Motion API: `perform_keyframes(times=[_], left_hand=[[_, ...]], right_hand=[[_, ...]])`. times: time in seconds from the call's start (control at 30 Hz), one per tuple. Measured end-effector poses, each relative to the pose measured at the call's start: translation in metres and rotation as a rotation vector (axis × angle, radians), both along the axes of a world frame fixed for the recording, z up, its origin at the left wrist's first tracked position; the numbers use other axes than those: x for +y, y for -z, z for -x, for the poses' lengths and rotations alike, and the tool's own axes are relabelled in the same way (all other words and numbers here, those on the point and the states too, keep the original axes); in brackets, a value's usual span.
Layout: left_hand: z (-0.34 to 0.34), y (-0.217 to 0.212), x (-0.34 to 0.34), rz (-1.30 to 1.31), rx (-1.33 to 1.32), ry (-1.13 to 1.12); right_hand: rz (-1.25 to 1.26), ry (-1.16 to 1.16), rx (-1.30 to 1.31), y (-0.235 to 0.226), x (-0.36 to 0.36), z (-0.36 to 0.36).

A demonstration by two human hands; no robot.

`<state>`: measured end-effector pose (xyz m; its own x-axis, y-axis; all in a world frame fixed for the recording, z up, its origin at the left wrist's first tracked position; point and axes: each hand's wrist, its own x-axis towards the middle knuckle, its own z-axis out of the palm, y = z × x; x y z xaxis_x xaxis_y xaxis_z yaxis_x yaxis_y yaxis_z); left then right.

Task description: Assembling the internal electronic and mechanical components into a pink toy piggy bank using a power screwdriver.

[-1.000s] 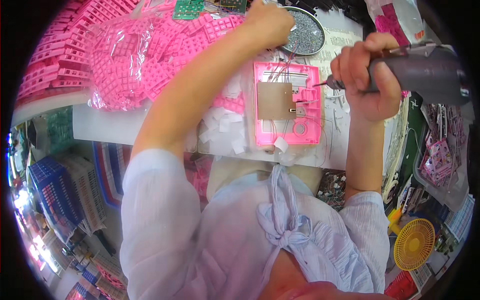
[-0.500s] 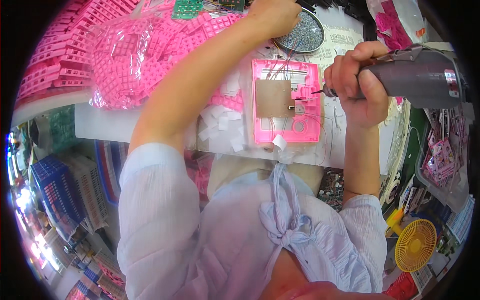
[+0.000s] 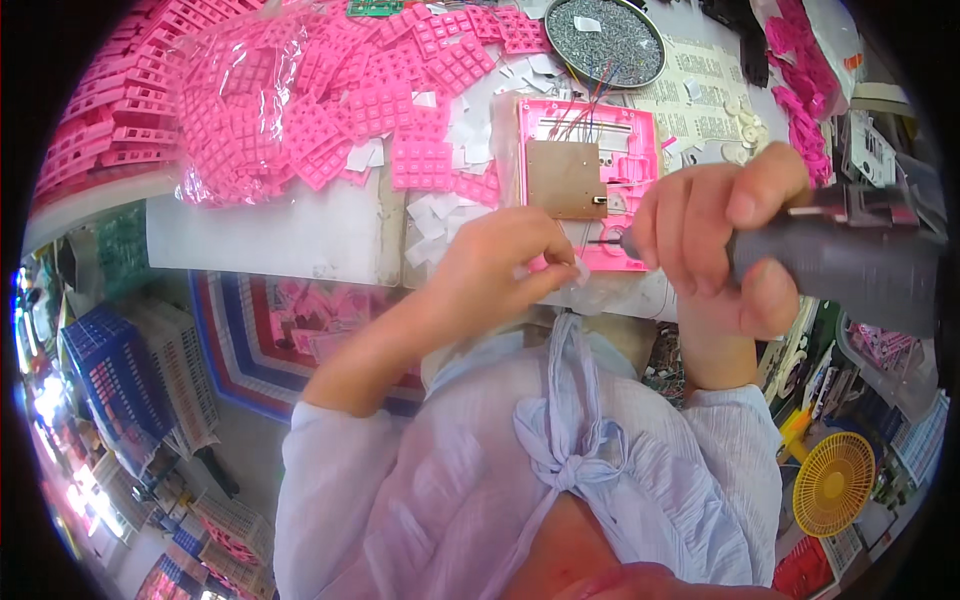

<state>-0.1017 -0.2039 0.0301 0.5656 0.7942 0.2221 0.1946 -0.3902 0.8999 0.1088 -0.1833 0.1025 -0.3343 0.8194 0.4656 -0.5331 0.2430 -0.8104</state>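
Observation:
In front of me lies a pink plastic casing [image 3: 640,130] with a brown circuit board [image 3: 562,180] inside it and thin coloured wires [image 3: 590,115] at its far end. My right hand [image 3: 715,235] is wrapped round a dark grey electric screwdriver [image 3: 850,255]. The screwdriver's thin bit points left, over the casing's near part. Close by, at the casing's near left corner, my left hand [image 3: 500,260] has thumb and fingers pinched together. A whitish scrap shows by those fingertips; whatever they hold is too small to make out.
A round pan of small screws [image 3: 605,50] stands behind the casing. Pink keypad parts [image 3: 420,165] and a clear bag [image 3: 240,120] of them cover the left of the table, with white paper scraps [image 3: 440,215] nearer. A yellow fan [image 3: 834,485] is at lower right.
My left hand has come back from the screw pan to the casing's near edge, now pinched. The screwdriver in my right hand has moved nearer to me. The casing has shifted slightly.

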Motion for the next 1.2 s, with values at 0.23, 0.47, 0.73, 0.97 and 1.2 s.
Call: perform_keyframes(times=[0.23, 0.47, 0.73, 0.97, 1.2], left_hand=[[-0.008, 0.02, -0.01, -0.333, -0.124, -0.158], [-0.009, 0.025, -0.013, -0.406, -0.139, -0.212], [-0.005, 0.017, -0.004, -0.505, -0.075, -0.238], [-0.004, 0.022, -0.005, -0.526, -0.06, -0.248], [-0.002, 0.023, -0.002, -0.537, -0.126, -0.254]], right_hand=[[0.051, -0.02, 0.017, -0.002, -0.013, 0.008], [0.092, -0.019, 0.014, 0.002, -0.013, 0.016], [0.027, -0.029, -0.013, -0.006, -0.002, 0.014], [0.017, -0.017, -0.034, -0.001, -0.002, 0.013], [0.019, -0.088, 0.035, 0.001, 0.003, 0.016]])
